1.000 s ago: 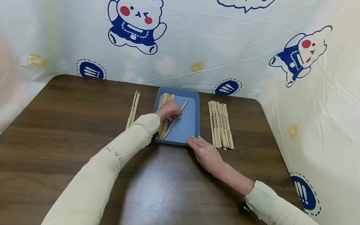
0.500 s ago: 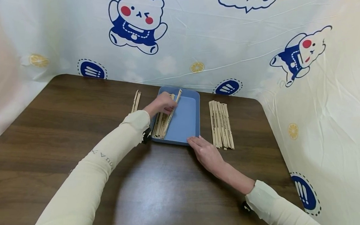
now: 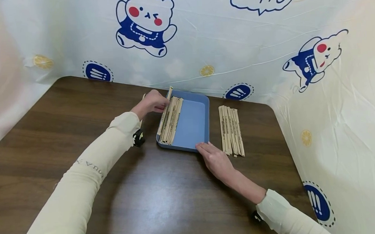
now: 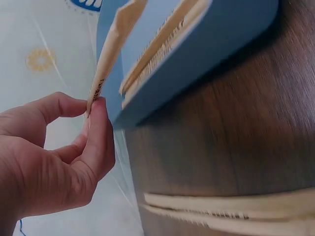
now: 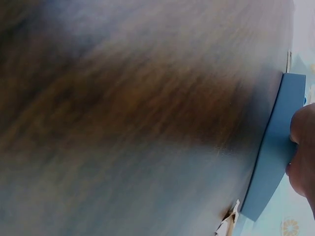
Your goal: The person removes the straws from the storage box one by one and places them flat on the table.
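Observation:
My left hand (image 3: 153, 102) pinches the far end of a long, thin paper-wrapped stick (image 4: 110, 51) between thumb and fingertips. It holds that end raised above the left rim of a blue tray (image 3: 195, 120); the lower end reaches down to the tray's near-left corner. Several similar wrapped sticks (image 3: 175, 119) lie side by side along the tray's left half. At the near-right corner my right hand (image 3: 216, 161) grips the tray rim; in the right wrist view its fingertips (image 5: 299, 123) show against the outer wall. What the wrappers contain is hidden.
A row of several wrapped sticks (image 3: 230, 130) lies on the wooden table (image 3: 166, 196) right of the tray. More wrapped sticks (image 4: 226, 206) lie left of it, mostly behind my left hand in the head view. A printed curtain (image 3: 189, 35) hangs directly behind the table.
My left hand has moved left with the wrapped stick, from mid-tray to the tray's left side, uncovering the other sticks inside. My right hand stays at the corner.

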Demonstrator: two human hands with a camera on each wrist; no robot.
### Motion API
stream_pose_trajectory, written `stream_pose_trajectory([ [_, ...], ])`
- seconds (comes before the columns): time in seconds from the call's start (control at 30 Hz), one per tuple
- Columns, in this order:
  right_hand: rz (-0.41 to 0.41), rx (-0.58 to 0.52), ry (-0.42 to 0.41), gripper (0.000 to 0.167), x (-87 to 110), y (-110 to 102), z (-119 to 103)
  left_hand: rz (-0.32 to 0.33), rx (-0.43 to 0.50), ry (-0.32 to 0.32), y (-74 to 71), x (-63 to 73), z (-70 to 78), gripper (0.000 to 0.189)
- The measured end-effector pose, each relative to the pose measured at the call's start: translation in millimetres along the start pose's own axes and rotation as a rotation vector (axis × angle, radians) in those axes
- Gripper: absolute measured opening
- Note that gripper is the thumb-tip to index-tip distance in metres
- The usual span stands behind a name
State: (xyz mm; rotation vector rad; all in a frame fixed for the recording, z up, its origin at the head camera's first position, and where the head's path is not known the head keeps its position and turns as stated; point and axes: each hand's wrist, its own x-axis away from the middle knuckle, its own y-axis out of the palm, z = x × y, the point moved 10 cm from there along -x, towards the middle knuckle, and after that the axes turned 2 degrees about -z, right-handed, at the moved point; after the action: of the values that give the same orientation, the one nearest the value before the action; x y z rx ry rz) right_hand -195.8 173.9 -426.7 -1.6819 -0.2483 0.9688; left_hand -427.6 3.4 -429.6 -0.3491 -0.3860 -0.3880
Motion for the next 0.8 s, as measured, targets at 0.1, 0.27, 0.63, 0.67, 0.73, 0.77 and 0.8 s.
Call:
stream_pose_trajectory([
  [0.1, 0.000, -0.003, 0.004, 0.038, 0.5, 0, 0, 0.021, -0.006, -0.011, -12.4, 1.1, -8.2, 0.008],
  [0.27, 0.003, 0.000, 0.001, 0.037, 0.4, 0, 0, 0.050, -0.050, -0.031, -32.4, 4.1, -24.1, 0.038],
  [0.63, -0.012, 0.010, 0.003, 0.036, -1.4, 0, -1, 0.115, -0.107, -0.034, -65.8, 13.5, -43.6, 0.016],
  [0.67, -0.013, 0.013, 0.004, 0.036, -1.5, 0, -1, 0.117, -0.110, -0.033, -67.7, 14.7, -44.3, 0.016],
  [0.73, -0.012, 0.015, 0.003, 0.035, -1.5, 0, -1, 0.127, -0.110, -0.043, -71.4, 16.3, -46.6, 0.015],
  [0.77, -0.012, 0.016, 0.002, 0.035, -1.5, 0, -1, 0.134, -0.114, -0.048, -73.4, 16.6, -47.8, 0.014],
  [0.8, -0.011, 0.017, 0.002, 0.035, -1.6, 0, -1, 0.139, -0.116, -0.054, -75.1, 16.5, -49.3, 0.013],
])
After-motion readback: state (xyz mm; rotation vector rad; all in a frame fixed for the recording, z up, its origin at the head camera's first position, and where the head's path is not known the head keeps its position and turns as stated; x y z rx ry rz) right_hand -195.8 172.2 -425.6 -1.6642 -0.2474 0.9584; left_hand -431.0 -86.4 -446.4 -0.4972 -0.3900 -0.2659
